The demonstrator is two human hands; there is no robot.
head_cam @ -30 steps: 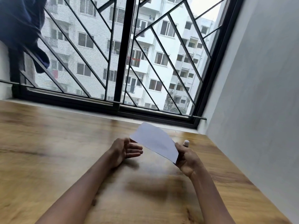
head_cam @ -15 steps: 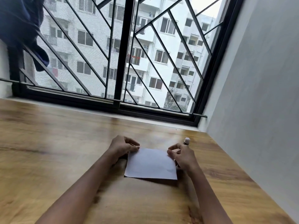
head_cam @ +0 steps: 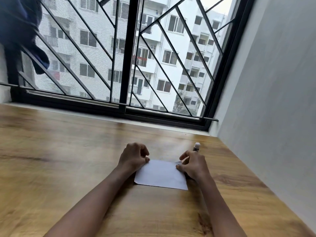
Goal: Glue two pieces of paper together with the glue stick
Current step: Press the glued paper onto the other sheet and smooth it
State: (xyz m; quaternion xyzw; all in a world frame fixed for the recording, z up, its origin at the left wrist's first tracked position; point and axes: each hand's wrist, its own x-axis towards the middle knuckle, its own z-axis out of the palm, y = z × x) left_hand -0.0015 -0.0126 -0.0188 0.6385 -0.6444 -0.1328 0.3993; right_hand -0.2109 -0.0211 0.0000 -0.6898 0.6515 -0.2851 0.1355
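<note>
A white paper lies flat on the wooden table between my hands. I cannot tell whether it is one sheet or two stacked. My left hand has its fingers curled and pinches the paper's far left corner. At the far right corner, my right hand pinches the paper between thumb and fingers, and that corner is lifted slightly. A glue stick with a white cap stands upright just behind my right hand, which hides its base.
A grey wall runs along the table's right edge. At the back, a black-framed window with a diagonal grille meets the table. A dark blue cloth hangs at the upper left.
The paper was held up tilted in my right hand. It has come down flat on the table, and both hands now hold its far corners.
</note>
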